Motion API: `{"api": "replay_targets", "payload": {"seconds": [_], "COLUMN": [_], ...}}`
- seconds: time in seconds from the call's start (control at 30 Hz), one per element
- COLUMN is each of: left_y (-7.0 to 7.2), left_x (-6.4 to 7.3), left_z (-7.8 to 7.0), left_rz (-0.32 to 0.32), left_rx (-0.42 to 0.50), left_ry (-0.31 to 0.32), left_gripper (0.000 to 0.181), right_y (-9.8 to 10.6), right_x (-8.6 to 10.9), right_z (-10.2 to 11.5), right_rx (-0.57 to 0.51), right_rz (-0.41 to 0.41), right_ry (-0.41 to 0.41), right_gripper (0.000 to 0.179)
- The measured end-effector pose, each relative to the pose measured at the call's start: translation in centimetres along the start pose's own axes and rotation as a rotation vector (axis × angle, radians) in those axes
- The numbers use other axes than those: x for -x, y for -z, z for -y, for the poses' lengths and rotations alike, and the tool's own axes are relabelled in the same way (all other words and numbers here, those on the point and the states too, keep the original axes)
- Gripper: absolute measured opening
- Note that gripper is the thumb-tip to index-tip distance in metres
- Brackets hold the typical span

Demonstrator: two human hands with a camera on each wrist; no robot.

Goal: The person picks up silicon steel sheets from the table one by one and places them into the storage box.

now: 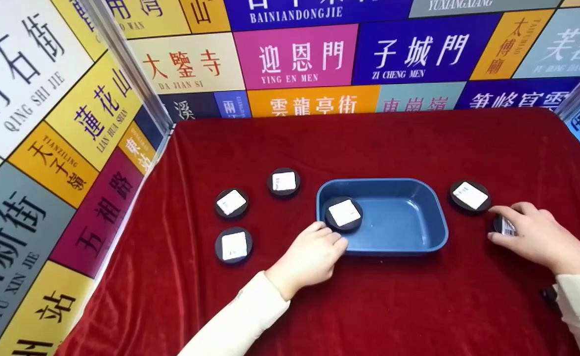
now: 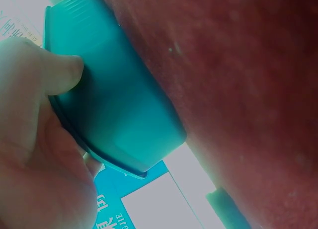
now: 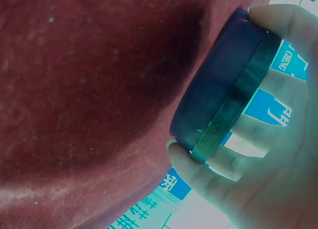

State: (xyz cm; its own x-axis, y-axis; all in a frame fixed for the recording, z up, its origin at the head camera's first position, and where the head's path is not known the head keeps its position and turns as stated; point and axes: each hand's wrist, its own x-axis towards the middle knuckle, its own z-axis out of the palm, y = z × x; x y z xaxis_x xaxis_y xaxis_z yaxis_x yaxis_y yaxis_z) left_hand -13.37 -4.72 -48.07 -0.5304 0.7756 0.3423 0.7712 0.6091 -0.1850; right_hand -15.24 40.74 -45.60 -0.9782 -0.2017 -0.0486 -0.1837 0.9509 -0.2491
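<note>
A blue rectangular plastic tub (image 1: 393,249) rests on the red cloth. My left hand (image 1: 310,257) grips its near left corner; in the left wrist view the thumb (image 2: 64,75) presses the outer wall. Inside the tub, at its left end, lies a round black tin with a white label (image 1: 344,214). To the right of the tub, my right hand (image 1: 534,237) holds another round black tin (image 3: 218,95) by its edges between thumb and fingers, close to the cloth and partly hidden by the hand in the head view. A labelled tin (image 1: 470,197) lies just beyond that hand.
Three more labelled black tins (image 1: 233,244), (image 1: 231,203), (image 1: 284,182) lie left of the tub. Red velvet cloth (image 1: 369,306) covers the table. Colourful panels with Chinese lettering (image 1: 295,57) stand along the back and left. A small dark object (image 1: 549,295) shows by the right sleeve.
</note>
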Motion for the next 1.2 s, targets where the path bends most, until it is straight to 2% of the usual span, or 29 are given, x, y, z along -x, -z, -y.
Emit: {"api": "replay_targets", "payload": {"seconds": [0.77,1.2], "left_y": [-0.2,-0.1], "left_x": [0.0,0.0], "left_z": [-0.1,-0.1], "left_rz": [-0.005,0.007], "left_rx": [0.007,-0.009], "left_ry": [0.003,0.008], "left_gripper": [0.007,0.005], "right_y": [0.1,0.4], "right_x": [-0.4,-0.6], "right_z": [1.9,2.8], "right_rx": [-0.002,0.022], "right_rz": [0.042,0.023], "right_ry": [0.01,0.053], "right_gripper": [0.059,0.058]}}
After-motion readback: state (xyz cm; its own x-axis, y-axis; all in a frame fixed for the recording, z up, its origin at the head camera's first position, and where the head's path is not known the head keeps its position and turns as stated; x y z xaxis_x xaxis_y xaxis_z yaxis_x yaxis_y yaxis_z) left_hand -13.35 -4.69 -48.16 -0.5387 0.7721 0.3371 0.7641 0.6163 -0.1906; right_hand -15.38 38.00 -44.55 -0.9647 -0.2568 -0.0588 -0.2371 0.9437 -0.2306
